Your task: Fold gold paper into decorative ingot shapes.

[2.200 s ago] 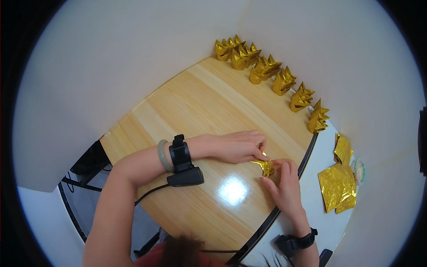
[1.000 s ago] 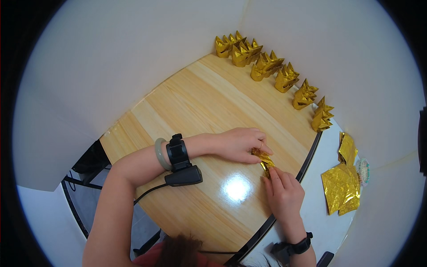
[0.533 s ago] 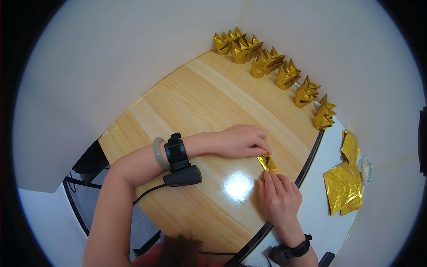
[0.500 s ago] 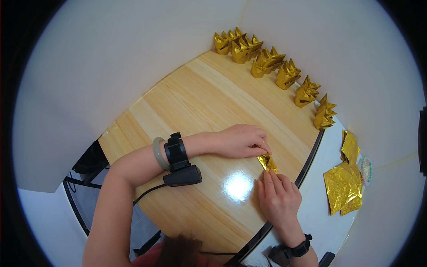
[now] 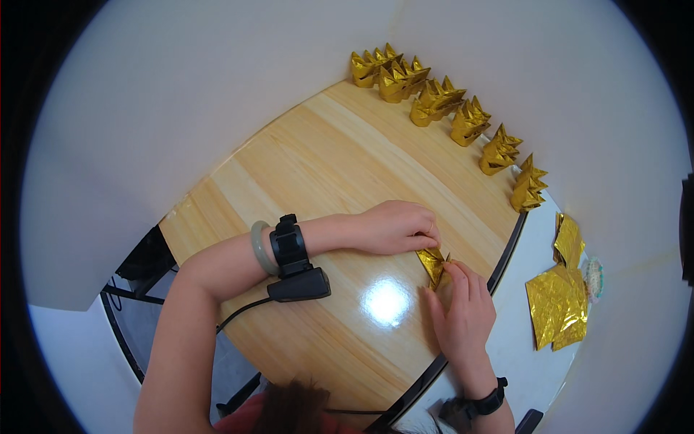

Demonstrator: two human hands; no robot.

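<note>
A small folded piece of gold foil paper (image 5: 431, 265) lies on the wooden table between my two hands. My left hand (image 5: 397, 228) reaches across from the left with its fingers curled down, closed on the far edge of the foil. At the near right side, my right hand (image 5: 466, 307) has its fingertips on the foil's raised edge, the thumb lower down by its near corner. Part of the piece is hidden under the fingers. A pale bangle (image 5: 262, 248) and a black strap (image 5: 288, 249) circle my left wrist; another black strap (image 5: 491, 399) is on my right.
Several folded gold foil shapes with pointed tips (image 5: 470, 121) stand in a row along the table's far right edge. Flat gold foil sheets (image 5: 557, 307) lie on the white surface at right, beside a beaded ring (image 5: 594, 281). A black cable (image 5: 235, 313) runs from the left wrist device.
My right hand has shifted slightly right, its thumb now further from the fingers. More of the foil shows, with an edge standing up. The left hand has barely moved.
</note>
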